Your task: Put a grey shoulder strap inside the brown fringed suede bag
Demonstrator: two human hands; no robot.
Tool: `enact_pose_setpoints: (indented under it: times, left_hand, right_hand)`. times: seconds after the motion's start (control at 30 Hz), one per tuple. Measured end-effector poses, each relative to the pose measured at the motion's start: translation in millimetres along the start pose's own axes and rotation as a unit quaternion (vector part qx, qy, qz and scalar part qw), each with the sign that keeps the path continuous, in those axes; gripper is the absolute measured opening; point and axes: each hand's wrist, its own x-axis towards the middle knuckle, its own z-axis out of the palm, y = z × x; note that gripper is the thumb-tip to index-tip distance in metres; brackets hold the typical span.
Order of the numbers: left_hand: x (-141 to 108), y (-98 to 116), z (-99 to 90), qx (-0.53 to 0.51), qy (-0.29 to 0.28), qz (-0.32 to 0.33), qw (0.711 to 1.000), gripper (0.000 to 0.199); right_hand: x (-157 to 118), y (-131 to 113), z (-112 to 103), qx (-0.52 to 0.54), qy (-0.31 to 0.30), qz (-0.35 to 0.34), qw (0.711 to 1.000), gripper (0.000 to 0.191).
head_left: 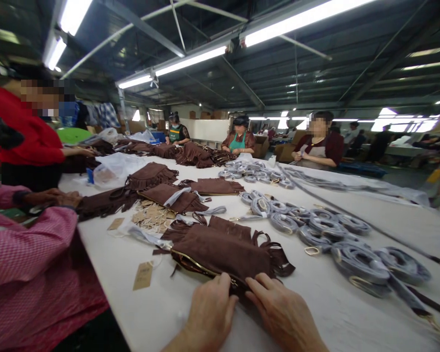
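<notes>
A brown fringed handbag (220,247) lies on the white table in front of me, its gold zipper edge turned towards me. My left hand (209,309) is closed on that edge near the zipper's right end, thumb and fingers together. Beside it, my right hand (278,309) has its fingers bent over the bag's near right corner, gripping it. What sits under the fingertips is partly hidden. From the bag's left end runs a strap wrapped in clear plastic (150,237). A tan paper tag (143,275) rests on the table left of the bag.
Coiled straps in plastic (359,261) cover much of the right side. More brown fringed bags (168,196) and a pile of tan tags (152,216) lie beyond mine. A co-worker in a pink checked sleeve (25,249) works close on the left; several others stand around the table.
</notes>
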Motion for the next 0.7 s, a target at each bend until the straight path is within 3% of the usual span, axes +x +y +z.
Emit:
enact_pose_setpoints:
  times: [0.13, 0.33, 0.53, 0.7]
  left_hand:
    - [0.2, -2.1, -3.5, -0.023, 0.008, -0.007, 1.0, 0.012]
    - [-0.6, -1.1, 2.0, -0.073, 0.011, 0.033, 0.997, 0.01]
    - [-1.2, -13.0, -13.1, -0.021, 0.022, 0.025, 0.999, 0.008]
    - [-1.1, -1.3, -19.3, 0.015, 0.012, 0.005, 1.0, 0.009]
  right_hand:
    - [-0.7, -1.7, 3.1, -0.006, 0.034, 0.007, 0.999, 0.013]
    - [1.6, -11.2, 7.2, 0.039, 0.013, -0.007, 0.999, 0.013]
    - [3.4, -5.9, 3.9, 0.049, 0.0, 0.012, 0.999, 0.011]
    - [7.5, -14.9, 2.2, 0.011, 0.004, 0.028, 1.0, 0.018]
